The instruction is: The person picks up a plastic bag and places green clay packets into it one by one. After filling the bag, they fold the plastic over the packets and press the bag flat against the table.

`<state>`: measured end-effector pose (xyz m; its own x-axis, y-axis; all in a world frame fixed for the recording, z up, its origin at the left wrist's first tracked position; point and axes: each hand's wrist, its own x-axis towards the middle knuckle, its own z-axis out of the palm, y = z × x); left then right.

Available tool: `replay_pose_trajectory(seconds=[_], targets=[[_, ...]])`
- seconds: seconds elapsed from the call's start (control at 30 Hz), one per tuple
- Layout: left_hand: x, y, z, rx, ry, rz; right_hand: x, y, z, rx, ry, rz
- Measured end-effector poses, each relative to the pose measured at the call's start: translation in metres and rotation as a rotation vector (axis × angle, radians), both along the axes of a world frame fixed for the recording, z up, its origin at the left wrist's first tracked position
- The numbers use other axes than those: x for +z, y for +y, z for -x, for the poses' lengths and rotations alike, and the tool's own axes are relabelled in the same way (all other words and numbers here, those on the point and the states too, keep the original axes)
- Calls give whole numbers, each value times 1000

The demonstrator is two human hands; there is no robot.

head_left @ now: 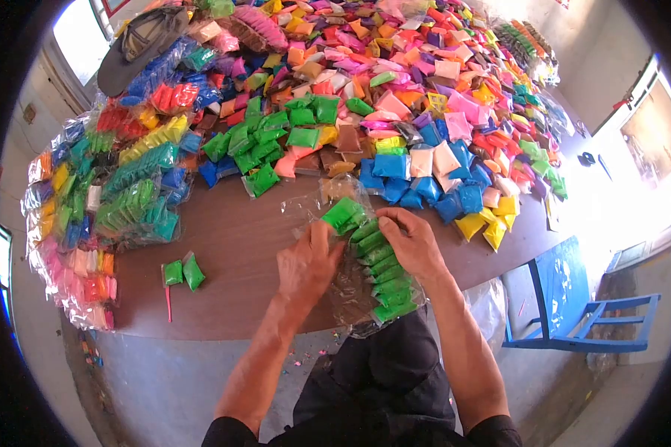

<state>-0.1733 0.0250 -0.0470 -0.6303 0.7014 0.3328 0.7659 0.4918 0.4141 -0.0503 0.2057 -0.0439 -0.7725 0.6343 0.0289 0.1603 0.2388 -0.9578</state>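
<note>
A clear plastic bag (347, 287) at the front edge of the table holds a row of green packets (384, 268) stacked one behind another. My left hand (306, 261) is closed, with thumb and fingers pinching a green packet (343, 214) near the bag's mouth. On the other side, my right hand (414, 242) is curled around the top of the row, its thumb and forefinger closed at the bag's edge. Just beyond my hands lies loose, crumpled clear film (335, 190). A pile of loose green packets (257, 141) rests farther back on the table.
Mixed coloured packets (425, 56) are heaped across the back of the brown table (224, 261). Filled bags (138, 194) line the left side, with a sandal (142, 48) on top. Two green packets and a pink stick (168, 302) lie front left. A blue chair (563, 298) stands right.
</note>
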Motion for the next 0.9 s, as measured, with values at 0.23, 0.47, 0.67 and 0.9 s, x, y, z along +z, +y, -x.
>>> replay_pose_trajectory(seconds=[0.23,0.47,0.67,0.9], targets=[[18,18,13,-52,-5,3,0,-1,-1,-8,3,42],[7,29,26,-251,-205,-181,1,1,-5,52,53,155],[7,39,37,-361,-277,-119,6,2,-4,81,58,176],[-6,41,40,-418,-329,-97,-6,4,1,-12,74,177]])
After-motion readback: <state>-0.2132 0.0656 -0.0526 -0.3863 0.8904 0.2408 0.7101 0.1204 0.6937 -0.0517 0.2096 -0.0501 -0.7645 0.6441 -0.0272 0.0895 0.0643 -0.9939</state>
